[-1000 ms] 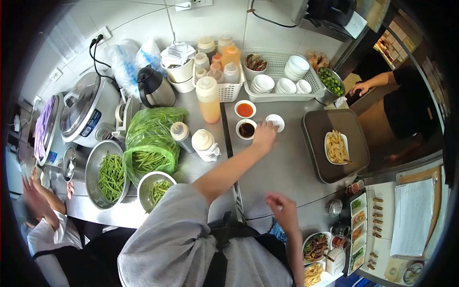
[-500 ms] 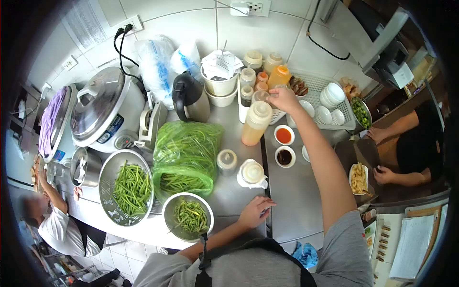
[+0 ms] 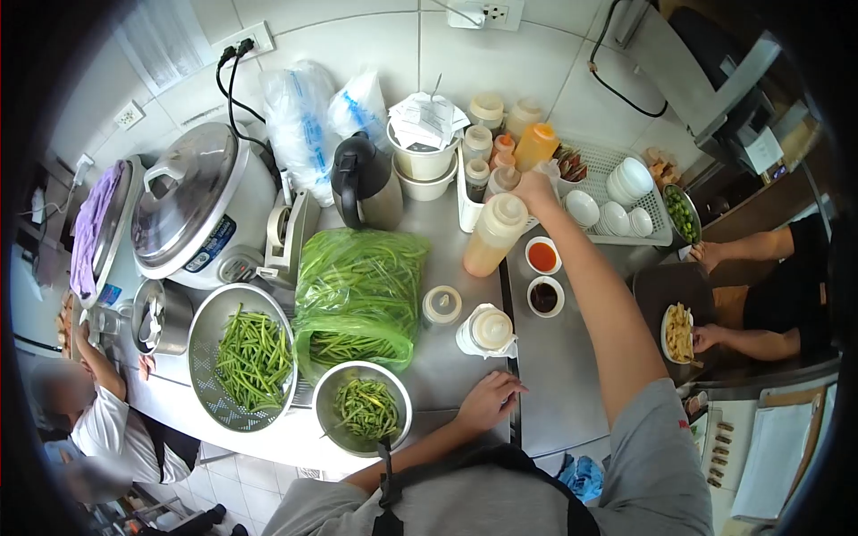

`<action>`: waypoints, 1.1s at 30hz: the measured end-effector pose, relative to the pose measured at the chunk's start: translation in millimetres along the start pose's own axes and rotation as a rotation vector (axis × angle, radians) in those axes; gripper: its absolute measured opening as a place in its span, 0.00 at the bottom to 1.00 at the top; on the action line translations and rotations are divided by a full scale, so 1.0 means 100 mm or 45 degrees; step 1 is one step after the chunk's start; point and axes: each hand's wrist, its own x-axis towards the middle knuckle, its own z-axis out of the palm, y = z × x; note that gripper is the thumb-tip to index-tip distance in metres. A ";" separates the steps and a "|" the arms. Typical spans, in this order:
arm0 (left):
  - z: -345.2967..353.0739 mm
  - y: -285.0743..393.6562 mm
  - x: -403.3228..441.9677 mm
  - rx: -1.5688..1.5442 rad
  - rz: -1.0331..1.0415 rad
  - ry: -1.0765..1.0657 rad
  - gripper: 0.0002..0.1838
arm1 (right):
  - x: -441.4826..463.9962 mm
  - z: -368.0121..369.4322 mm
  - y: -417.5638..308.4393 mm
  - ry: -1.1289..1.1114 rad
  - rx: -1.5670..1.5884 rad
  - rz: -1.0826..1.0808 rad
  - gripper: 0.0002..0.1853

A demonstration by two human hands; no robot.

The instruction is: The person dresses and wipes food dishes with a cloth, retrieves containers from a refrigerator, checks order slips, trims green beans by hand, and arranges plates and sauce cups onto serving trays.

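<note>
My right hand [image 3: 534, 193] reaches down at the front of the white basket [image 3: 466, 198] of squeeze bottles; its fingertips are hidden, so I cannot tell what they grip. Close to its left stands a large squeeze bottle [image 3: 493, 237] with pale orange liquid. Below my right forearm are a bowl of red sauce [image 3: 542, 256] and a bowl of dark sauce [image 3: 544, 297]. My left hand [image 3: 492, 399] rests on the steel counter with loosely stretched fingers, holding nothing. Just beyond it sit a paper-wrapped bottle [image 3: 486, 331] and a short clear squeeze bottle [image 3: 441, 305].
Left stand a green bag of long beans [image 3: 362, 277], a colander [image 3: 201, 357] and a bowl [image 3: 404, 397] of cut beans, a thermal jug [image 3: 375, 192] and a rice cooker [image 3: 201, 205]. White bowls [image 3: 630, 179] fill a rack. A co-worker's hand [image 3: 708, 339] holds a plate of fries [image 3: 679, 335].
My right hand has moved lower and nearer at the basket, its fingers now hidden. The co-worker at right has taken hold of the fries plate. The view has shifted slightly.
</note>
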 end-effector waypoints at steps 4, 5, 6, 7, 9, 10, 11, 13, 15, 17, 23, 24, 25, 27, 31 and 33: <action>0.06 -0.05 -0.06 -0.029 -0.031 0.013 0.14 | -0.42 -0.30 0.02 0.418 0.261 -0.203 0.33; 0.05 -0.04 -0.05 -0.038 -0.028 0.032 0.13 | -0.60 -0.53 0.06 0.381 0.427 -0.176 0.32; 0.05 -0.03 -0.03 -0.049 -0.025 0.045 0.13 | -0.80 -0.77 0.10 0.346 0.593 -0.145 0.32; 0.05 -0.02 -0.03 -0.038 -0.017 0.056 0.13 | -1.03 -1.02 0.14 0.285 0.722 -0.218 0.31; 0.05 -0.01 -0.01 -0.019 0.007 0.068 0.13 | -1.34 -1.28 0.44 0.292 0.978 -0.319 0.32; 0.06 0.00 -0.01 -0.018 0.003 0.060 0.13 | -1.45 -1.35 0.65 0.355 1.102 -0.349 0.32; 0.07 0.00 -0.02 -0.016 -0.003 0.054 0.13 | -1.59 -1.41 0.74 0.417 1.225 -0.383 0.33; 0.10 0.00 0.00 0.008 0.007 0.069 0.13 | -1.91 -1.50 0.86 0.388 1.647 -0.267 0.31; 0.12 -0.01 0.00 -0.008 0.039 0.097 0.12 | -2.10 -1.51 1.06 0.361 1.784 -0.045 0.33; 0.11 -0.01 0.01 -0.020 0.051 0.108 0.12 | -2.15 -1.39 1.52 0.371 1.363 0.226 0.36; 0.10 0.04 0.01 -0.033 0.010 0.092 0.13 | -2.36 -0.80 2.01 0.213 -0.041 0.381 0.40; 0.10 0.04 0.01 -0.019 0.025 0.094 0.13 | -2.37 -0.71 2.05 0.116 -0.163 0.386 0.39; 0.09 0.04 0.02 -0.005 0.040 0.096 0.13 | -2.37 -0.63 2.09 0.018 -0.285 0.390 0.38; 0.07 0.06 0.02 -0.004 0.022 0.082 0.12 | -2.35 -0.44 2.18 0.042 -0.465 0.327 0.36; 0.06 0.06 0.02 -0.004 0.017 0.090 0.12 | -2.28 -0.22 2.31 0.112 -0.738 0.259 0.28; 0.07 0.04 0.02 -0.012 0.006 0.083 0.12 | -2.21 -0.19 2.36 0.123 -0.830 0.180 0.26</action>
